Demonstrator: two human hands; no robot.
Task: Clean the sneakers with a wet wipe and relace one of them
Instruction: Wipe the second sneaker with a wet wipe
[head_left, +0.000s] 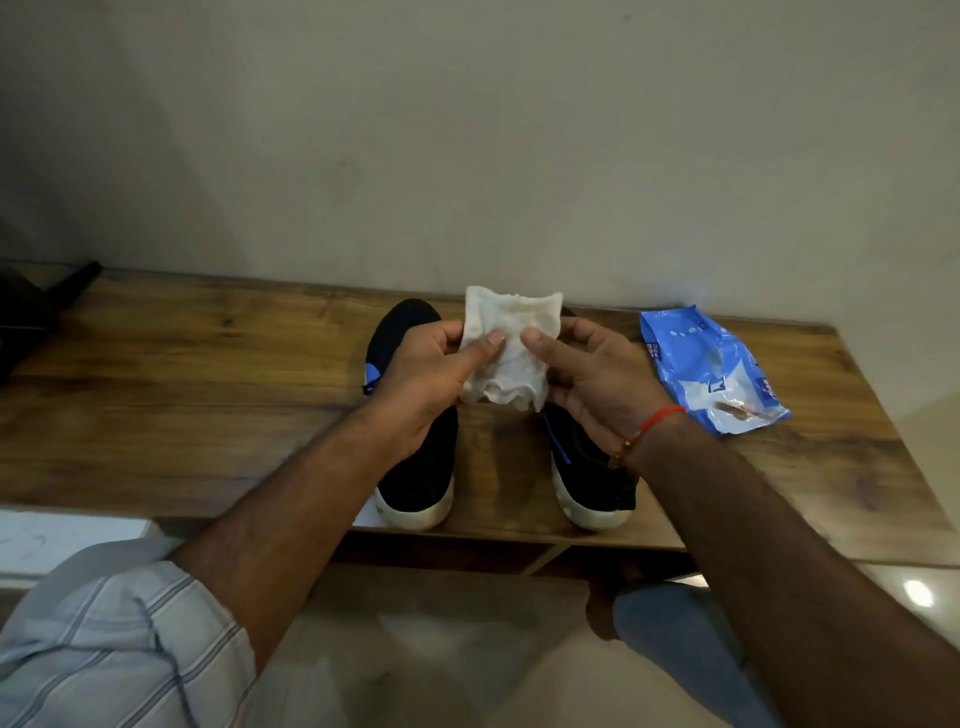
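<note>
- At frame centre in the head view, a white wet wipe (506, 349) is held up between both hands, above the two black sneakers.
- Left hand (423, 384): thumb and fingers (485, 347) clamped on the wipe's left edge. Right hand (597, 374): thumb and fingers pinched on its right edge, a red thread bracelet (652, 423) at the wrist.
- Left sneaker (415, 467) and right sneaker (589, 467) stand side by side on the wooden table (208, 374), white soles toward the lower edge, partly hidden by the hands.
- Judged step: spreading or refolding the wipe before wiping; next it must come down onto one shoe while a hand steadies that shoe. Relacing looks not yet started; the laces are hidden.
- Right of centre lies a blue wipes packet (711, 369); its print is too small to read reliably.
</note>
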